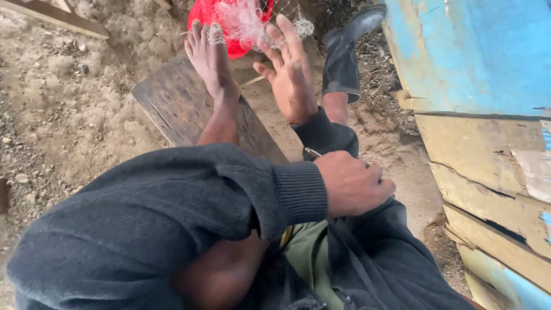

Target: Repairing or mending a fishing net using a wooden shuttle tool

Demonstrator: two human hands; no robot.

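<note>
Fishing net (244, 20) | over red tub (229, 28), toes hooked in | right hand (293, 72) spread open, empty | left hand (353, 183) fisted at right sleeve (324, 135) | handling underway

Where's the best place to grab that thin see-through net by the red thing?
Probably the loose bunched part of the net, where it gathers thick over the red tub. Come from the right, where the open right hand already is; the bare foot blocks the left side. The left hand is a closed fist.

Dirt floor (63, 115), peeling blue plank wall (476, 57)
</note>
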